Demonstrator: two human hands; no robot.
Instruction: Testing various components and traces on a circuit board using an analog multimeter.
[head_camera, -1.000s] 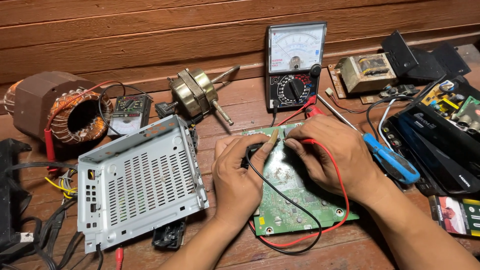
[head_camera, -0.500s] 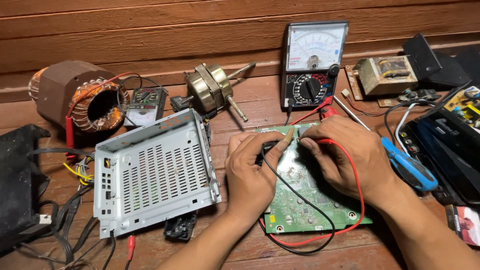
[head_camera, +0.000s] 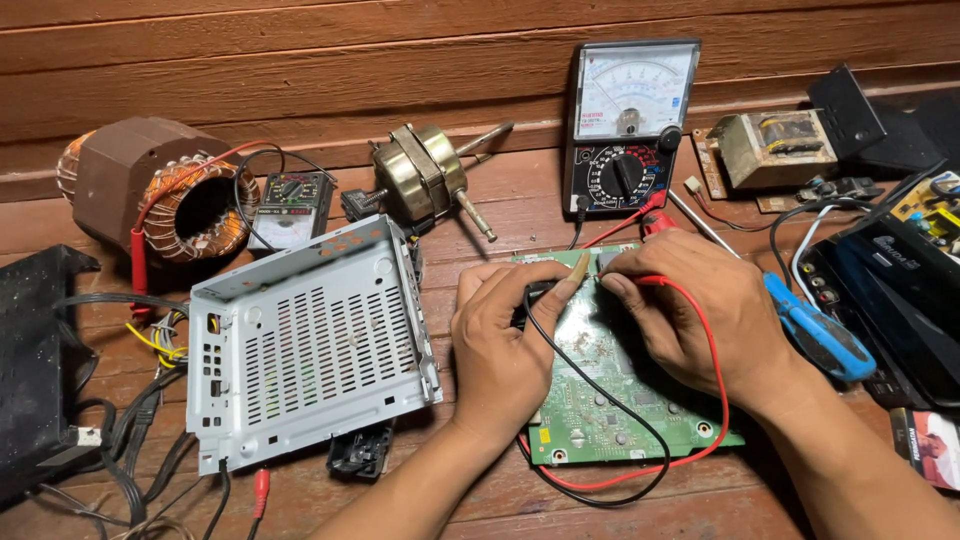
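A green circuit board (head_camera: 615, 395) lies flat on the wooden surface. My left hand (head_camera: 505, 345) rests on its left edge and pinches the black test probe, whose black lead (head_camera: 600, 395) loops across the board. My right hand (head_camera: 690, 315) presses the red probe onto the board's top edge; its red lead (head_camera: 722, 380) curves round the board's right side. Both leads run from the analogue multimeter (head_camera: 628, 125) that leans on the wooden wall behind.
A perforated grey metal chassis (head_camera: 300, 345) sits tilted to the left. Behind are a copper-wound stator (head_camera: 165, 195), a small digital meter (head_camera: 290, 205), a brass motor (head_camera: 425, 175) and a transformer (head_camera: 775, 145). A blue-handled tool (head_camera: 820, 335) and black boxes (head_camera: 900, 290) lie at right.
The view has shifted, so everything sits lower and further right in frame. Both hands stay on the board's top edge with the probes, hardly moved.
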